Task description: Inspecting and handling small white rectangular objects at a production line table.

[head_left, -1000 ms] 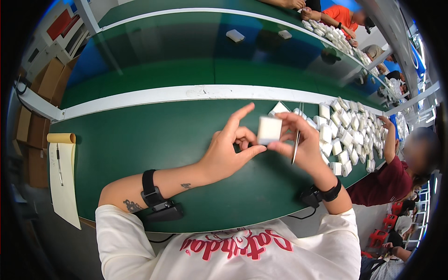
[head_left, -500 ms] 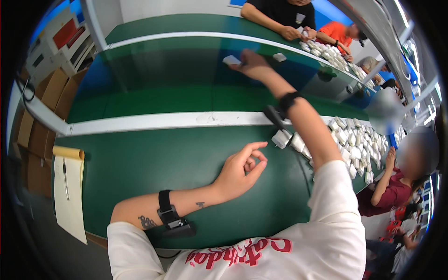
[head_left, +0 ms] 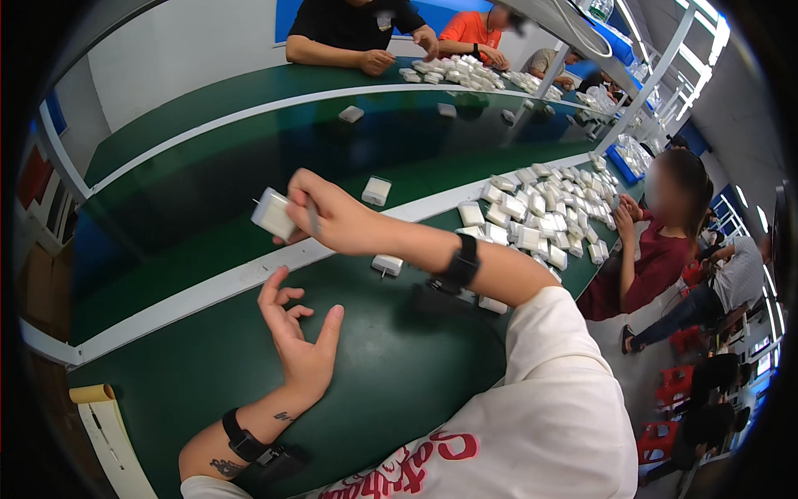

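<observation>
A white plug-in charger with metal pins is pinched in the fingers of my right hand, above the near side of the dark green glossy strip. My left hand is open and holds nothing, its fingers spread over the green tabletop just below the white rail. Another charger lies on the strip, just beyond my right wrist. One more charger, pins down, is on the tabletop beside my right forearm.
A large heap of white chargers covers the table's right end, where a person in dark red sits. Across the strip, people handle another heap. Several loose chargers lie on the strip. A notepad with a pen is at lower left.
The view has turned to the right. My right hand has drawn back from far over the strip toward the rail, holding a charger. My left hand's curled fingers have spread.
</observation>
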Demonstrator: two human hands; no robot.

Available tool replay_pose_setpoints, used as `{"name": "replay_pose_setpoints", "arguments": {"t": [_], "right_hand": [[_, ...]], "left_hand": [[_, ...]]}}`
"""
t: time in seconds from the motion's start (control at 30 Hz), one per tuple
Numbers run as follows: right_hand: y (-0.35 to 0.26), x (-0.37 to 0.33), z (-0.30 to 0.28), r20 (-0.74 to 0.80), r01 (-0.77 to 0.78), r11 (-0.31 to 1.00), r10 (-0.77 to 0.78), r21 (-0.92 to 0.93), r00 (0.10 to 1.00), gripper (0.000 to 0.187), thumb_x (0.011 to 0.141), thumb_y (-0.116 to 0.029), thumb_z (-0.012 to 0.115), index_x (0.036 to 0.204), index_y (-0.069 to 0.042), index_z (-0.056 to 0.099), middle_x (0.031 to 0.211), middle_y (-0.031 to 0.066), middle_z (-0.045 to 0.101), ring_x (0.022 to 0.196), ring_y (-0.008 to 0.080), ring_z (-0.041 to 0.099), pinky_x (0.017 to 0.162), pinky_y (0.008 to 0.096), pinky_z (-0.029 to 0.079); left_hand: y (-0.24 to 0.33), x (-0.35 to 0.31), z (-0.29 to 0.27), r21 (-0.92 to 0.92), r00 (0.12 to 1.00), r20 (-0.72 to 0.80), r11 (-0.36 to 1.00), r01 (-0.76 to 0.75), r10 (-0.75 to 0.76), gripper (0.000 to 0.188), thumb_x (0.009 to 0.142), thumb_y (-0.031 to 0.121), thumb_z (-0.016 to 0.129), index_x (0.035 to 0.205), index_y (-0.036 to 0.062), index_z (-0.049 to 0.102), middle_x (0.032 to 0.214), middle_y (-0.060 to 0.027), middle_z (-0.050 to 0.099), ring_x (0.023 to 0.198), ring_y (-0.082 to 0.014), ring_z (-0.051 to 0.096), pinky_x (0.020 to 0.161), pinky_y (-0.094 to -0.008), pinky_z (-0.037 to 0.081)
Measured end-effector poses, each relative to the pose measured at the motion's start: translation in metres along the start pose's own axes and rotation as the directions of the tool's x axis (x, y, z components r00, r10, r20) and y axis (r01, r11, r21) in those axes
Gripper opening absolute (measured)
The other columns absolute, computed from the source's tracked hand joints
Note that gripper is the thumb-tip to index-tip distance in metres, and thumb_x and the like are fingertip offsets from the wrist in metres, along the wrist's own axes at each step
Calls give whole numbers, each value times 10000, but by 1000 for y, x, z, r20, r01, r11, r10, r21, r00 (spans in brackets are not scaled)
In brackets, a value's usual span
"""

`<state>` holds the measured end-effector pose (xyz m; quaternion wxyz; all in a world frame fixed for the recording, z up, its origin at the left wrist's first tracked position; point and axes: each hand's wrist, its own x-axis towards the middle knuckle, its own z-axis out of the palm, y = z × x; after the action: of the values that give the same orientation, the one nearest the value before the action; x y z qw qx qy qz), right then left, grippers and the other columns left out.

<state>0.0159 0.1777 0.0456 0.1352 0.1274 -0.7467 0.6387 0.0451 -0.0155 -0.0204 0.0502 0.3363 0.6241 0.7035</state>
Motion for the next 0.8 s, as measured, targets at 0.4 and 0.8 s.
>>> {"name": "replay_pose_setpoints", "arguments": {"t": [0.4,0.8], "right_hand": [[-34,-155,31,-144,-107,921,172,375,974,247,1008,-60,551,995,-94,306,1387,236,467,1309,336,527,1024,411,510],[-20,-155,7,-104,228,944,-258,-241,960,522,772,-60,844,884,-98,336,1350,309,540,1322,412,516,1038,468,504]], "left_hand": [[11,4,-1,74,955,280,990,-118,93,651,734,55,826,1320,54,541,1330,-105,617,1150,-236,602,921,-331,489],[11,5,-3,74,923,326,968,-240,204,600,713,67,848,1259,65,597,1252,-101,603,1079,-225,600,825,-314,529]]}}
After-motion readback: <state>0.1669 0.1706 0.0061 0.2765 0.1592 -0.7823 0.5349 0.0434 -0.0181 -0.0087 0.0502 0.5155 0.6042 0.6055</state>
